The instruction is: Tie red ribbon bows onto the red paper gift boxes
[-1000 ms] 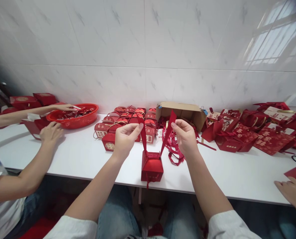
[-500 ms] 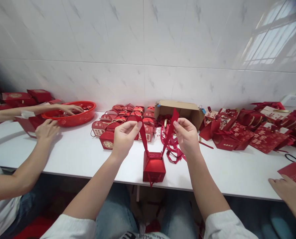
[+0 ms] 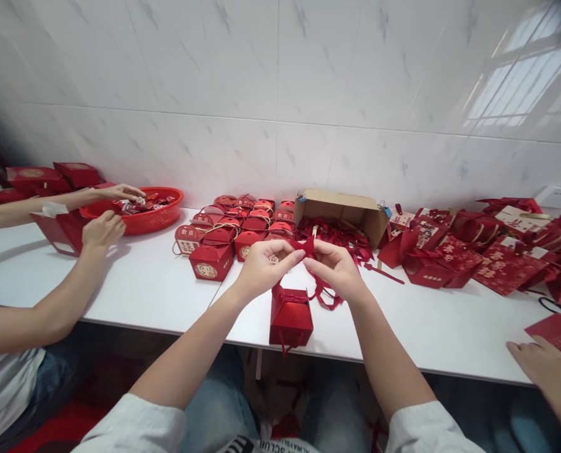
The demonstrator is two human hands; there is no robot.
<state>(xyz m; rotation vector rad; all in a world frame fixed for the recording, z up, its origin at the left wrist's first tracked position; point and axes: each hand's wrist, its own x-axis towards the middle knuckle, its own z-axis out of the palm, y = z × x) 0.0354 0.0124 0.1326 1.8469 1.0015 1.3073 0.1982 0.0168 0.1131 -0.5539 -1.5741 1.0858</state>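
Note:
A small red gift box stands near the table's front edge, right before me. Above it, my left hand and my right hand meet, both pinching a red ribbon. The ribbon's lower part runs down toward the top of the box and is partly covered by my fingers. Behind my hands lie loose red ribbons on the white table.
Finished-looking red boxes stand in rows left of centre. An open cardboard box with ribbons lies behind. Red gift bags crowd the right. At left, a co-worker's hand is over a red basin; another person's hand is at right.
My hands have come together from either side, bringing the two raised ribbon ends to one point above the box. The co-worker's hand at left has lifted, holding something small.

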